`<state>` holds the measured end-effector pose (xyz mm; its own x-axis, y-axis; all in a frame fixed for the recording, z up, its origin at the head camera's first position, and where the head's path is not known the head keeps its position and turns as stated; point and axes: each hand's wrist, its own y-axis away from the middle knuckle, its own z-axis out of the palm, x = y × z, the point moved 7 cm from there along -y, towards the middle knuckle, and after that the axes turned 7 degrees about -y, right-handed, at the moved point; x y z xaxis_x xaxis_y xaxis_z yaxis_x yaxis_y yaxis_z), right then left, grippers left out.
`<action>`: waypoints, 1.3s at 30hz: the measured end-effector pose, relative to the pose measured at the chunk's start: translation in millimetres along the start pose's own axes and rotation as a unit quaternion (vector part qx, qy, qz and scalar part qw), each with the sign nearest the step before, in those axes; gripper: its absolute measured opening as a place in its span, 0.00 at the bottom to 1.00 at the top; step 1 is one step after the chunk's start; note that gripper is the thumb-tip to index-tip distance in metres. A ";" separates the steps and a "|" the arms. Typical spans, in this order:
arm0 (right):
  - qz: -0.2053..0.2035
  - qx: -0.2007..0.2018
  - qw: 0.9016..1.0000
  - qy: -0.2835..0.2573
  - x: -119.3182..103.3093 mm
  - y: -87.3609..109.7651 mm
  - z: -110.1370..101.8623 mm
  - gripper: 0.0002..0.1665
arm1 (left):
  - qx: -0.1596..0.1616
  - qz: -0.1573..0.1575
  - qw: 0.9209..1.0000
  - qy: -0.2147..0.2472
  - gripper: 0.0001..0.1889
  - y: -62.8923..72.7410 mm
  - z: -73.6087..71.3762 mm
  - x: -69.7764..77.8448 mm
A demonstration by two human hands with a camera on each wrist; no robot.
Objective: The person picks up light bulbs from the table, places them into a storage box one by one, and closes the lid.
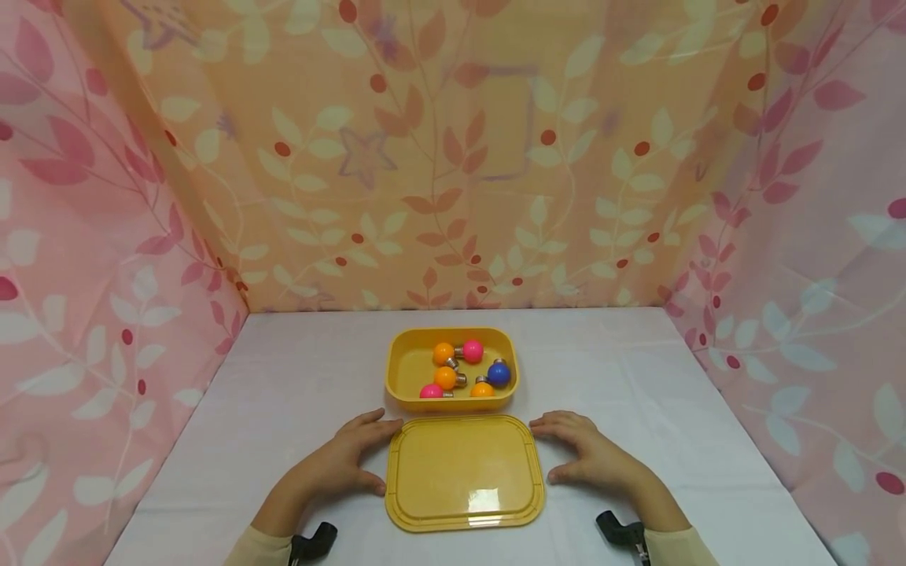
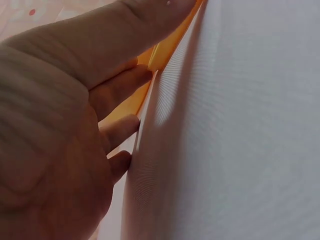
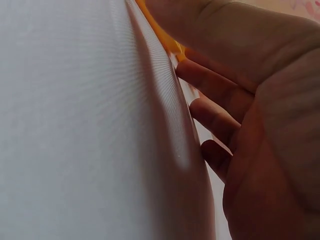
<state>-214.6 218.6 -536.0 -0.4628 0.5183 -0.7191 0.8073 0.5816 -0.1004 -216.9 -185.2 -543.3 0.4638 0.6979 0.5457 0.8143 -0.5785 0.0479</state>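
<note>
A yellow lid point(image 1: 463, 468) lies flat on the white cloth, close in front of a yellow plastic box point(image 1: 405, 373). Small coloured light bulbs with metal screw bases lie loose in the box: several orange point(image 1: 444, 378) and pink point(image 1: 473, 351) ones and a blue one point(image 1: 499, 373). My left hand point(image 1: 343, 460) rests at the lid's left edge, thumb and fingers spread apart. On the opposite edge my right hand point(image 1: 598, 456) lies in a mirrored pose. Neither hand grips anything; whether the fingertips touch the lid I cannot tell.
White cloth point(image 1: 297, 369) covers the table. An orange leaf-patterned curtain point(image 1: 453, 157) stands behind it, with pink patterned curtains on the left point(image 1: 92, 314) and right point(image 1: 800, 314). A black wrist camera point(image 1: 314, 542) sits at the left cuff, another point(image 1: 619, 531) at the right.
</note>
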 end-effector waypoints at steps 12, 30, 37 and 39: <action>-0.022 -0.001 0.999 0.028 -0.5 -1.6 5.4 0.45 | -0.007 0.006 1.000 -0.004 0.57 -0.9 4.3 -2.6; -0.051 0.010 0.997 0.058 -10.7 -4.6 6.4 0.47 | -0.003 0.000 1.000 -0.003 0.57 -0.2 5.4 -3.0; -0.056 0.011 0.997 0.061 -10.9 -4.7 6.4 0.48 | 0.000 -0.002 1.000 -0.002 0.57 -0.5 5.2 -3.9; -0.059 0.013 0.996 0.063 -11.7 -4.7 6.0 0.49 | 0.000 -0.002 1.000 -0.002 0.57 -0.6 5.4 -4.0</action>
<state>-210.8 206.0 -531.2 -0.5964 0.5230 -0.6089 0.7527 0.6278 -0.1980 -217.4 -185.3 -550.0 0.4614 0.7021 0.5424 0.8164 -0.5753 0.0501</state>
